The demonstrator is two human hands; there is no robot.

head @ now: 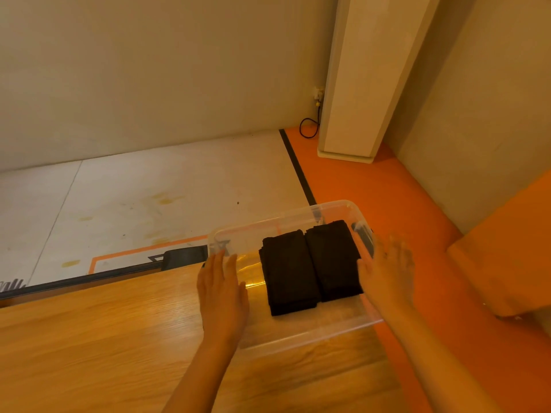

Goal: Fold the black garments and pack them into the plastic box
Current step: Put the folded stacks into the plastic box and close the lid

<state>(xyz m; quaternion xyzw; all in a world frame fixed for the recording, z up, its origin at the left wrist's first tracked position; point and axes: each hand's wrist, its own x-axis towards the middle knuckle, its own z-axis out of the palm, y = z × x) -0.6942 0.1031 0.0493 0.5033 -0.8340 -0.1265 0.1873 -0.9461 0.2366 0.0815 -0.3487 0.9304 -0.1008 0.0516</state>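
A clear plastic box (301, 332) stands at the far right corner of the wooden table (89, 338). Inside it two stacks of folded black garments lie side by side, the left stack (287, 271) and the right stack (332, 260). My left hand (222, 296) is flat with straight fingers at the box's left side. My right hand (387, 272) is flat too, blurred, at the box's right side by its dark latch. Neither hand holds anything.
The table's far edge runs just behind the box, and the box's right end juts past the table's right edge over the orange floor (372, 186). A white pillar (357, 84) with a black cable (308, 128) stands at the back. An orange block (507, 248) is at right.
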